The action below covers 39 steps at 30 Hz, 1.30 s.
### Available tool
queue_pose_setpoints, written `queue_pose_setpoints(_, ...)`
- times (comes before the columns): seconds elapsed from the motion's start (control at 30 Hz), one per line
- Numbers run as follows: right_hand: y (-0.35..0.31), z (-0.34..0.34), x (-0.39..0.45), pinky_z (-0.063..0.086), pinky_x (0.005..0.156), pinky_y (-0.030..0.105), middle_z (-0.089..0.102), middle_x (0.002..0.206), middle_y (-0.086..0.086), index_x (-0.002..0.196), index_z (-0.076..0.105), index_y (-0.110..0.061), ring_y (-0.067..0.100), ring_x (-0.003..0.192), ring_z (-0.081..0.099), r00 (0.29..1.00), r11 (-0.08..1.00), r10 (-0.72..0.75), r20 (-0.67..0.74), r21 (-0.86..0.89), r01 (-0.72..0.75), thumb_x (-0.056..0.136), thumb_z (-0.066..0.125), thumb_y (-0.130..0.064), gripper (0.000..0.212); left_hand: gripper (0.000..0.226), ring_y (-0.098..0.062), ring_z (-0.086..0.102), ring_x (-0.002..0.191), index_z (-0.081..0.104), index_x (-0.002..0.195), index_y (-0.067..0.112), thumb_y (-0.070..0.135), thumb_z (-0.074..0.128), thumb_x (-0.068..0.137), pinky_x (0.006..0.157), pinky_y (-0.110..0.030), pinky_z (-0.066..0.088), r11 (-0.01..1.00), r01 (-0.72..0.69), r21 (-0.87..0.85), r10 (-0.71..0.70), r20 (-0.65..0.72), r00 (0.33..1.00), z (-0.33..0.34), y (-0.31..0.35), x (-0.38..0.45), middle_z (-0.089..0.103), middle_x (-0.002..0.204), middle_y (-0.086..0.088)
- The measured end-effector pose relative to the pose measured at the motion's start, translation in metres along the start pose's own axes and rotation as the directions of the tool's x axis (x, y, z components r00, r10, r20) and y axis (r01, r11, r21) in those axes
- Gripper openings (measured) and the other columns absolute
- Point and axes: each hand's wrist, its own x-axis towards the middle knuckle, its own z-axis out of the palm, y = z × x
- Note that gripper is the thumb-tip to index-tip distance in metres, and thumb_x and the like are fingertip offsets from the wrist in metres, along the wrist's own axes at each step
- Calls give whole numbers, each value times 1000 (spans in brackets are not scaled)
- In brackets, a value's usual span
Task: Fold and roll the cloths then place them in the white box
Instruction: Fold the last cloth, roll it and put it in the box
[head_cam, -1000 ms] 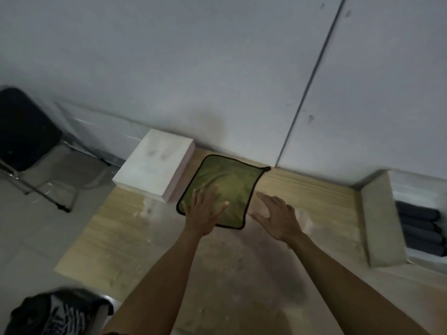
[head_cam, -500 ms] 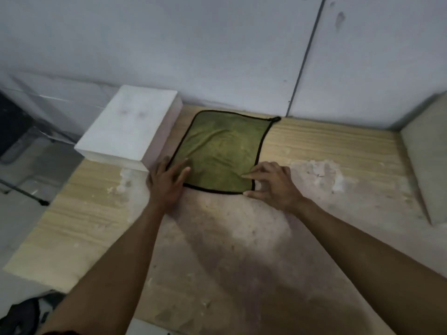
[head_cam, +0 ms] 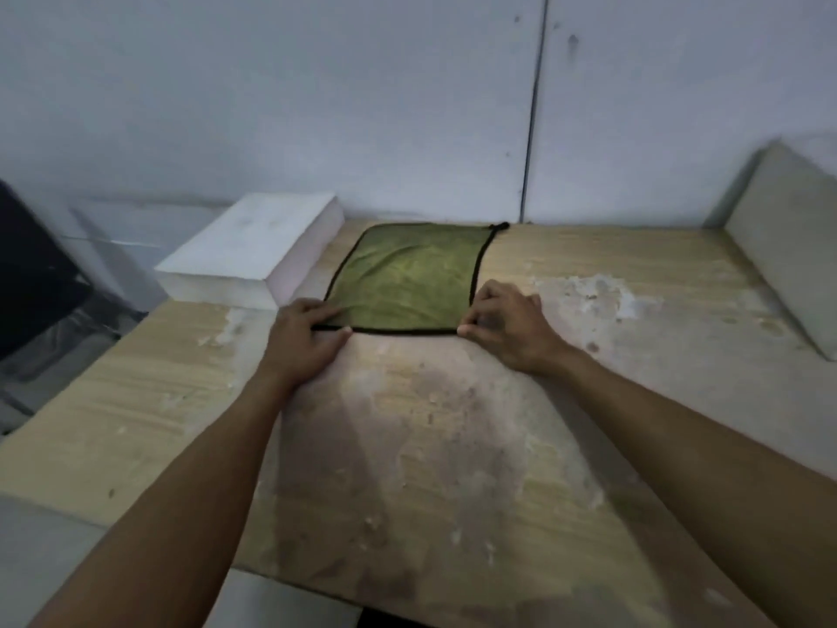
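A green cloth (head_cam: 410,276) with black trim lies flat on the wooden table (head_cam: 453,446), near the back wall. My left hand (head_cam: 303,339) pinches the cloth's near left corner. At the near right corner my right hand (head_cam: 509,328) grips the edge with curled fingers. The near edge of the cloth runs straight between both hands. A white box (head_cam: 779,247) stands at the far right, only its outer wall showing.
A white foam block (head_cam: 253,253) rests at the table's left back corner, touching the cloth's left side. A dark chair (head_cam: 31,269) stands off the table at left. The grey wall (head_cam: 407,106) rises right behind the cloth.
Both hands have slid from resting on the cloth to gripping its two near corners. The camera has tilted down and closer to the table.
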Motion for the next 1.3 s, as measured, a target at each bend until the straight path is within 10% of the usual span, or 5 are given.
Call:
queue_pose_setpoints(0.23,-10,-39,-42,52,63,28,72,75,-3,83,73,-17,7,67,68,991,951,109,79,280,-127,96,73,-23,15,43,-25,57,121,75,117,34,56,70,80,99,-39,49,997,-56,59,52,61,997,-15,15,-39,58,136,-1)
queue_pose_setpoints(0.4,-14,-54,-70,62,82,46,73,81,13,88,65,1,34,86,78,970,834,207,128,495,-243,99,66,-7,13,30,-20,58,121,74,119,33,43,68,91,96,-34,50,985,-148,91,141,76,987,-24,28,-71,63,135,4)
queue_pose_setpoints(0.83,-52,-87,-135,62,68,28,78,82,18,89,75,0,33,79,79,930,845,331,158,389,-367,95,72,-14,16,25,-6,58,72,55,77,26,28,54,102,67,-29,43,948,-95,-305,108,29,994,-37,64,-149,61,74,6)
queue_pose_setpoints(1.07,-55,-87,-130,62,62,29,78,79,16,90,71,-2,34,75,78,908,808,404,110,422,-411,98,69,-19,19,38,-2,63,70,73,102,31,40,90,69,65,-16,48,907,-67,-416,140,147,979,-36,70,-149,69,77,7)
queue_pose_setpoints(1.3,-35,-83,-108,54,46,31,75,70,13,90,69,-8,31,55,73,915,848,396,77,351,-396,100,66,-29,24,12,0,68,74,75,74,36,47,78,81,66,-17,47,901,-146,-407,197,85,977,-39,64,-126,73,77,17)
